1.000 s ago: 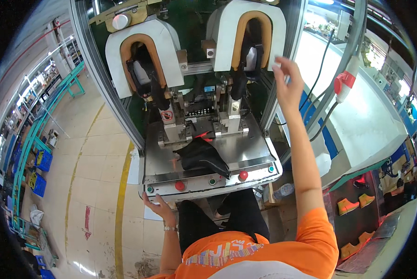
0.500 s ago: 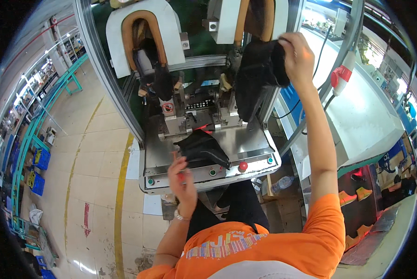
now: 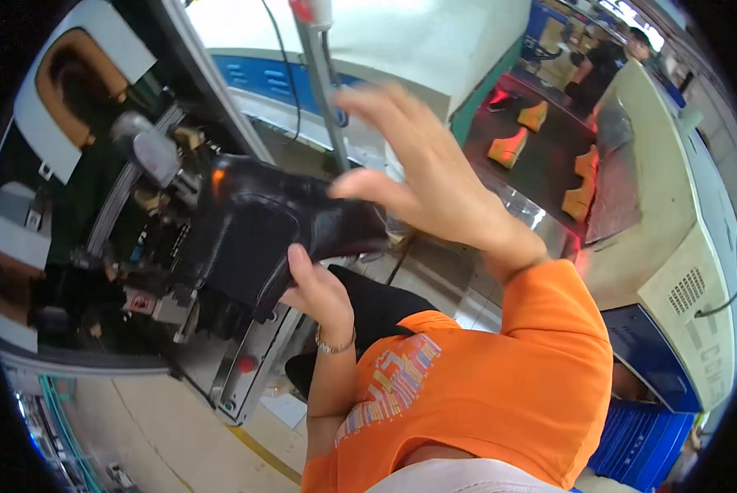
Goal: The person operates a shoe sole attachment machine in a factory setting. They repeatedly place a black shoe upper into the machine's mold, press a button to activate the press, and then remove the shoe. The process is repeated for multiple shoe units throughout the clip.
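Note:
A black leather boot upper (image 3: pixel 257 218), shiny at the toe and matte at the shaft, spans the space in front of the machine. My left hand (image 3: pixel 323 296) grips its near edge, thumb on top and the other fingers hidden beneath. To the right of the upper, my right hand (image 3: pixel 434 181) is raised and slightly blurred, fingers and thumb spread, holding nothing. Just beyond the upper stands a rounded metal form (image 3: pixel 153 152) on the machine.
The machine has a white arched clamp (image 3: pixel 126 45) with a brown pad and a metal frame post (image 3: pixel 208 70). Tan shoe pieces (image 3: pixel 508 148) lie under red light on a dark conveyor (image 3: pixel 541 177) at right. A person (image 3: pixel 603 74) is behind it. Blue crates (image 3: pixel 639 448) sit lower right.
The view has swung right, away from the machine. My right hand, earlier gripping a black upper at the right form, is now open; my left hand now holds a boot upper.

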### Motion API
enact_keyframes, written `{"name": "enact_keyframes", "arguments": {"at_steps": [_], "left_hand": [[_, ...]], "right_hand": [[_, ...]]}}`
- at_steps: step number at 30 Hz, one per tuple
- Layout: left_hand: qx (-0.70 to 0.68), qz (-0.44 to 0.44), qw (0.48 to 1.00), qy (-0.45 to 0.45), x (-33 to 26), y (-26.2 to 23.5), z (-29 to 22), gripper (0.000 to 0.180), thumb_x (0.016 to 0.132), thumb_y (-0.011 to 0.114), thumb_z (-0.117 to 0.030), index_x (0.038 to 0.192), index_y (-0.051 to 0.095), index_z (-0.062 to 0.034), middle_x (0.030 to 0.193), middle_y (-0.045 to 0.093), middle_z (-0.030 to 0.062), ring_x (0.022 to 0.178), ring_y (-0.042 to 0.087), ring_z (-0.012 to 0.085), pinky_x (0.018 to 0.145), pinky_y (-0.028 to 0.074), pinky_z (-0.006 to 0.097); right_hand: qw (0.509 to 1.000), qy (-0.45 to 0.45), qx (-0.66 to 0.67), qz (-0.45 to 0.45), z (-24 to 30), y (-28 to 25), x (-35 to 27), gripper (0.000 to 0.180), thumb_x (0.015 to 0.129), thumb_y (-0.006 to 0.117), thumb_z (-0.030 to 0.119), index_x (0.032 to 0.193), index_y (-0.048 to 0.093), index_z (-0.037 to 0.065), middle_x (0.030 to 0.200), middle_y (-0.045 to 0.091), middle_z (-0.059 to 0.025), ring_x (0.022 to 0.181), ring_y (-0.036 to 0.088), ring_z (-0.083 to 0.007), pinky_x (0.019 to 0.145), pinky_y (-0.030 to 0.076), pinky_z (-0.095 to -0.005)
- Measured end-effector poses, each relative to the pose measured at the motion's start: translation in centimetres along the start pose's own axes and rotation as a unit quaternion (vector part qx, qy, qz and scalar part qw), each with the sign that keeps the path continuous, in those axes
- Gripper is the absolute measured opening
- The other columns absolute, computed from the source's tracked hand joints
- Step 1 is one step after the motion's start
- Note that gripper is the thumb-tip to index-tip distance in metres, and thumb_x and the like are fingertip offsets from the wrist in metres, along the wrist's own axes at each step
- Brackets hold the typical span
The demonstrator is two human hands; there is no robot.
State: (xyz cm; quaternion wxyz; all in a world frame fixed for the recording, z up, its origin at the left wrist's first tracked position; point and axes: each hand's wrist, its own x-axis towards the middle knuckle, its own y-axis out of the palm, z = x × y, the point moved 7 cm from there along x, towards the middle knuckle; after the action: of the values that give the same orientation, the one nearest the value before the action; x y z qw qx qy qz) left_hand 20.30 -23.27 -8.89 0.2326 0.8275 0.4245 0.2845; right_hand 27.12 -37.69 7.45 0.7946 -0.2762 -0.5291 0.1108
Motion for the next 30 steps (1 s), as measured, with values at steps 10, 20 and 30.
{"name": "enact_keyframes", "arguments": {"at_steps": [10, 20, 30], "left_hand": [[-0.058, 0.121, 0.704, -0.697, -13.4, 0.0, 17.8, 0.041, 0.085, 0.051, -0.025, 0.121, 0.037, -0.0104, 0.116, 0.046, 0.0083, 0.110, 0.042, 0.0234, 0.086, 0.037, 0.052], [0.035, 0.159, 0.778, -0.607, -6.5, -9.9, 16.4, 0.043, 0.086, 0.045, -0.019, 0.126, 0.031, -0.0123, 0.123, 0.041, 0.0113, 0.114, 0.040, 0.0269, 0.087, 0.038, 0.053], [0.164, -0.097, 0.955, -0.229, 3.2, -19.3, 1.1, 0.029, 0.084, 0.050, -0.015, 0.111, 0.047, -0.0062, 0.113, 0.050, 0.0097, 0.100, 0.049, 0.0188, 0.086, 0.039, 0.034]], "right_hand": [[0.674, 0.569, 0.471, -0.022, -15.3, 4.3, -25.1, 0.027, 0.075, 0.061, 0.007, 0.100, 0.052, 0.001, 0.087, 0.059, -0.0021, 0.076, 0.056, -0.0087, 0.069, 0.046, -0.0225], [0.731, 0.612, -0.178, -0.246, -52.0, -27.6, -35.5, 0.034, 0.074, 0.062, 0.028, 0.087, 0.055, -0.002, 0.067, 0.054, -0.0064, 0.060, 0.052, -0.0185, 0.053, 0.043, -0.0373], [0.749, 0.642, 0.127, -0.106, -49.7, -4.7, -32.2, 0.017, 0.078, 0.054, 0.020, 0.066, 0.048, 0.009, 0.053, 0.045, -0.0012, 0.044, 0.043, -0.0112, 0.042, 0.034, -0.0248]]}}
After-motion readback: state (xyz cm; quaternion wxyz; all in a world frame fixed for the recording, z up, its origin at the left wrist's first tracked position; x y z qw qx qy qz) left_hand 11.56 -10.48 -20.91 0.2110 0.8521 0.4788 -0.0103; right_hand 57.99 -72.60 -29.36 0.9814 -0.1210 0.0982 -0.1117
